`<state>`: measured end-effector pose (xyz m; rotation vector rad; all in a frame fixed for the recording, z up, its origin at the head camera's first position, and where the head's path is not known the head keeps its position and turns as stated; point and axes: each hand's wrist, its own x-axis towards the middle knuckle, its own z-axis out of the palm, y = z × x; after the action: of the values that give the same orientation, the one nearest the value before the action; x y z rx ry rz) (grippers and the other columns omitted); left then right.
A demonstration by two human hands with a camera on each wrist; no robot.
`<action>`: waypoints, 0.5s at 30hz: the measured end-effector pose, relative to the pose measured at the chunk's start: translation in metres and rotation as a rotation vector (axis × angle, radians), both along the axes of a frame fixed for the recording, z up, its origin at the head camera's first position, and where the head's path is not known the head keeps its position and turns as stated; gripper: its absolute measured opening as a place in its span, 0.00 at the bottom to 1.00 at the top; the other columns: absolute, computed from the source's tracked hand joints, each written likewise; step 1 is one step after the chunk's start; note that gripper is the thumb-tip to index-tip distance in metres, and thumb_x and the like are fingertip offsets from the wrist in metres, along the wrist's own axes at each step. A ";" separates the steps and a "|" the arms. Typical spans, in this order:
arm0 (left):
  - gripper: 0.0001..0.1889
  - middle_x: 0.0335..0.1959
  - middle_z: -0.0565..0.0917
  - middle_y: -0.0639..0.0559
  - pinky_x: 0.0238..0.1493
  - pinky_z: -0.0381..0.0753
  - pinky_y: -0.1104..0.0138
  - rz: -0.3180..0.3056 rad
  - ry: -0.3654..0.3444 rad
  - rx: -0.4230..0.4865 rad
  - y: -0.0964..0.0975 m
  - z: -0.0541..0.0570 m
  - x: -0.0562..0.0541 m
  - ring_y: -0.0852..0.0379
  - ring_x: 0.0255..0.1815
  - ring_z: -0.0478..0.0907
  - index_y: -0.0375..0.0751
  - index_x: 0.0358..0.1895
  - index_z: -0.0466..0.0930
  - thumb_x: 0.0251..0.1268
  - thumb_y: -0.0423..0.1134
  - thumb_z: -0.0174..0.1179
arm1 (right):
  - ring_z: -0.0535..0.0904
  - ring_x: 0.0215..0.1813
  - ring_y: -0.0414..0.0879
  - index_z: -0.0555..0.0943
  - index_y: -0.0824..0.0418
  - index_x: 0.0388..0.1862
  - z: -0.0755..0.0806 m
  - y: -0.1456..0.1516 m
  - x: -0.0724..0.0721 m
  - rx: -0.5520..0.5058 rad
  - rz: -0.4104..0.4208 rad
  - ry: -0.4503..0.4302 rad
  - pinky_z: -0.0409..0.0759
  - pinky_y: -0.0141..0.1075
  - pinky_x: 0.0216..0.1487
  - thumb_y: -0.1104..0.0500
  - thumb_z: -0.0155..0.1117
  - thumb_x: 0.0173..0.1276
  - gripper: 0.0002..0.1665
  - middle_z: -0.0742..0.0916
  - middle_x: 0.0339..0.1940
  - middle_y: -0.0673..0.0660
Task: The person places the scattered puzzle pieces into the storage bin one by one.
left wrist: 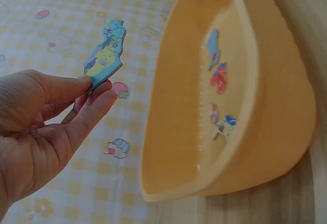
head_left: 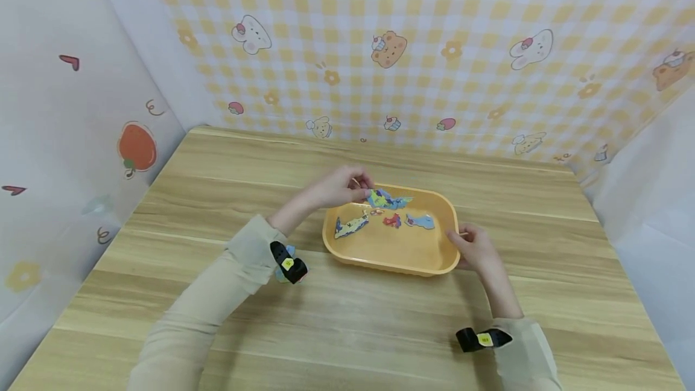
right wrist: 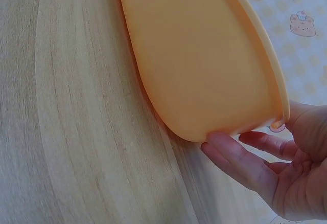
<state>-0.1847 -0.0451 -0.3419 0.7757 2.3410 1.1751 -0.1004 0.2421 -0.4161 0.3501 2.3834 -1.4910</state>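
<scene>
Between thumb and fingers, my left hand (head_left: 347,187) pinches a flat, irregular puzzle piece (left wrist: 104,55) printed in blue, yellow and purple. It is raised by the far rim of a yellow-orange plastic tub (head_left: 391,252). My right hand (right wrist: 276,168) grips the tub's right end, thumb at the rim and fingers against the outside below. Several cut-out pieces lie in the tub: a cream and blue one (head_left: 351,225), a red one (head_left: 392,221), a light blue one (head_left: 420,222) and a small reddish one (head_left: 377,212).
More light blue pieces (head_left: 290,250) lie on the wooden table (head_left: 380,330) beneath my left wrist, which partly hides them. A yellow checked cloth (head_left: 434,77) hangs behind the table, and white printed sheets stand at both sides.
</scene>
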 end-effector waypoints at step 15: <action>0.06 0.36 0.80 0.40 0.41 0.83 0.62 -0.038 -0.081 -0.172 0.019 -0.030 -0.008 0.46 0.38 0.80 0.29 0.40 0.75 0.62 0.29 0.54 | 0.81 0.28 0.41 0.68 0.75 0.53 -0.001 0.001 0.000 -0.008 -0.002 0.009 0.84 0.38 0.31 0.54 0.52 0.69 0.25 0.80 0.38 0.64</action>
<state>-0.1925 -0.0265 -0.3721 0.6959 2.3140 0.9562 -0.1008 0.2426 -0.4174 0.3440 2.3840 -1.5058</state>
